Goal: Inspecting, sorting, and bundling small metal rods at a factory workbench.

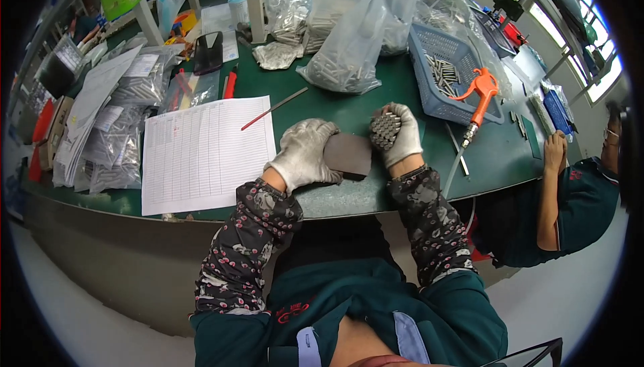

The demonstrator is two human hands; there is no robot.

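Note:
My left hand [305, 154], in a whitish work glove, is closed on the left side of a grey-brown rectangular block [349, 155] near the table's front edge. Just right of the block, my gloved right hand [401, 132] grips a bundle of metal pins [385, 131]. The round ends of the pins face toward the block and up. A small gap lies between bundle and block. Left of my left hand rests a printed sheet [201, 159] with a ruled table, and a thin rod with a red end [274, 109] lies across its corner.
A blue basket [463, 109] with metal pins stands at the right, an orange air gun [483, 92] on its rim. Plastic bags of pins [345, 65] stand at the back. Bagged parts [117, 139] and papers pile up at left. A co-worker's hand [554, 152] rests at the right edge.

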